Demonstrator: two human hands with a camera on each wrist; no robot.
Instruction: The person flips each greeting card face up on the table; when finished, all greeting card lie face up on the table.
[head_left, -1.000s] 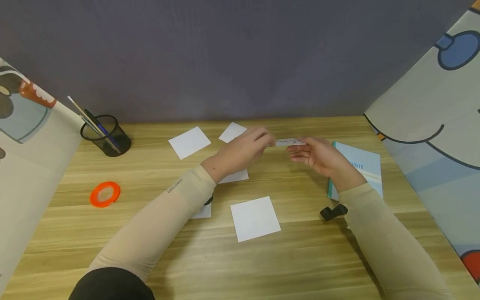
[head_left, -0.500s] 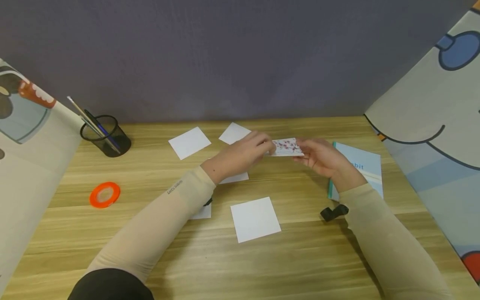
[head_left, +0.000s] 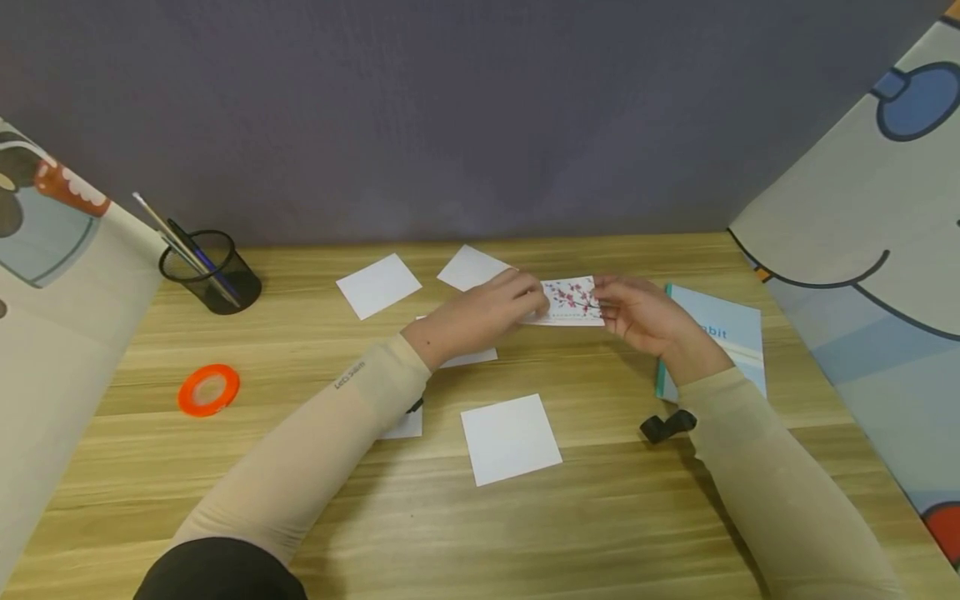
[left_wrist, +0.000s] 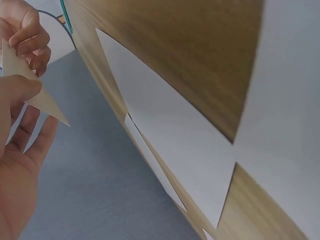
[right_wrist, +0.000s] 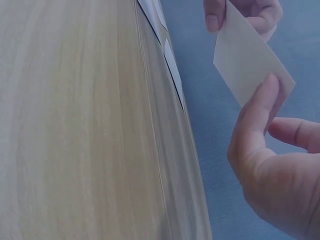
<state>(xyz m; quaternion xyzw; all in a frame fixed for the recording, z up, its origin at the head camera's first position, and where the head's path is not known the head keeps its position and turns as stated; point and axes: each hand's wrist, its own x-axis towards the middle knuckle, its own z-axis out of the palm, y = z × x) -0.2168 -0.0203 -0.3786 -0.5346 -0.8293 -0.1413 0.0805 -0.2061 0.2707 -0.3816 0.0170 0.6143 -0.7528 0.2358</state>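
Observation:
Between both hands a small card (head_left: 572, 302) is held up above the far half of the table, its face printed with a pink blossom branch. My left hand (head_left: 491, 315) pinches its left end, thumb on one side and fingers behind, as the left wrist view shows. At the right end my right hand (head_left: 641, 312) pinches the card near its edge. In the right wrist view the plain back of the card (right_wrist: 250, 60) faces the camera. White cards (head_left: 512, 439) lie blank side up on the table; my left hand and forearm cover parts of some.
A light blue book (head_left: 723, 333) lies under the right wrist. On the left are an orange tape roll (head_left: 209, 390) and a black mesh pen cup (head_left: 225, 279) with pens. More white cards (head_left: 379, 286) lie near the grey back wall (head_left: 465, 125).
The card has tilted from nearly edge-on to showing its blossom print to the head camera. Both hands have stayed almost in place.

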